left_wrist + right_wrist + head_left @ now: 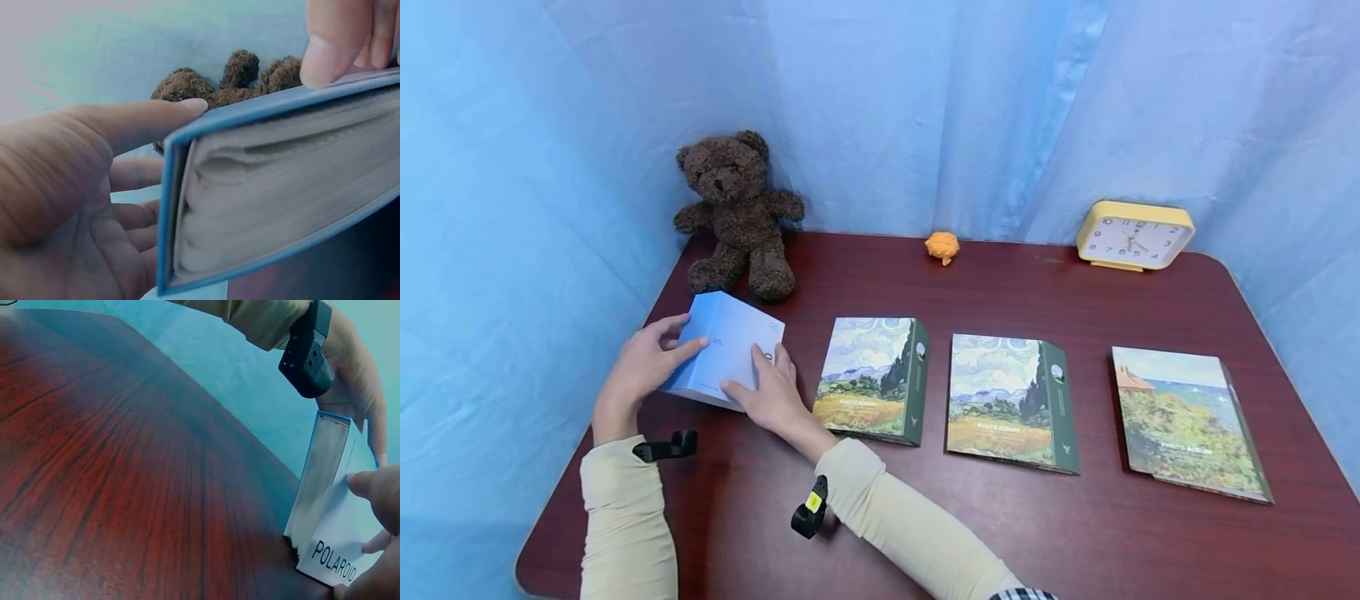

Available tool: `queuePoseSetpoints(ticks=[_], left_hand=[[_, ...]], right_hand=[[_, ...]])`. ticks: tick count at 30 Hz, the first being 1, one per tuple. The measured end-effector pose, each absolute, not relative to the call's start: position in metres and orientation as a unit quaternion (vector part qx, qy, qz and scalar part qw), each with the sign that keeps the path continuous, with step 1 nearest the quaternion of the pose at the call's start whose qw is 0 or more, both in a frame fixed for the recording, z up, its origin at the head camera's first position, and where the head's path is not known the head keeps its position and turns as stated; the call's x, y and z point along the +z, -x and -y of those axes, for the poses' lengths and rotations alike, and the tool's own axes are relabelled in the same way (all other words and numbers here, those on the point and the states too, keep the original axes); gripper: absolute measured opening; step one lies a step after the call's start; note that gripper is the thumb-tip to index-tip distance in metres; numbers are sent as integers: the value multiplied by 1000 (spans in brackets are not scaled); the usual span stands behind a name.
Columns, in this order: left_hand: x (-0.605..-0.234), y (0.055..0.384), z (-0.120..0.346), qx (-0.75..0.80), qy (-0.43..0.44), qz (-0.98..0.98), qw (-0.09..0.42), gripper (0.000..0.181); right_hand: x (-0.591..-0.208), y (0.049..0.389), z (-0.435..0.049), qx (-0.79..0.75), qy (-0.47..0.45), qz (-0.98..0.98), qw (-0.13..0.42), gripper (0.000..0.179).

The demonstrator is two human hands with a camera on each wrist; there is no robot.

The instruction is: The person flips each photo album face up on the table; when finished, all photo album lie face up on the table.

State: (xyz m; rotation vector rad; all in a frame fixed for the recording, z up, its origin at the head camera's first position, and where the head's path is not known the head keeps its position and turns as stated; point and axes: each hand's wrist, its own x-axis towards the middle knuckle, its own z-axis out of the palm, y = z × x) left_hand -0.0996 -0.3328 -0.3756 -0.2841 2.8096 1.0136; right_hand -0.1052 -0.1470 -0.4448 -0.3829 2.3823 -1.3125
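A thick pale-blue photo album (733,337) is tilted at the table's left, in front of the teddy bear. My left hand (642,367) grips its spine side, thumb on the cover and the other fingers behind the spine. On the opposite side my right hand (777,398) holds the album, with fingertips on the cover and the thumb near its lower edge. In the left wrist view, the page block (281,169) faces the camera between the covers. POLAROID lettering (333,559) shows on the cover in the right wrist view.
Two landscape-painted photo albums (871,379) (1000,400) lie right of my right hand, and another painted album (1187,421) lies farther right. Along the back stand a brown teddy bear (733,217), a small orange object (942,247) and a yellow clock (1135,236). Blue curtains (880,108) surround the table.
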Motion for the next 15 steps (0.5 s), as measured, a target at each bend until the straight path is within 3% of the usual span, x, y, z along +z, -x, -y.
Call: queuePoseSetpoints(ticks=[15], left_hand=[[-384,99,338,280,118,-948,98,61]], right_hand=[[-450,102,148,-439,169,-865,173,78]])
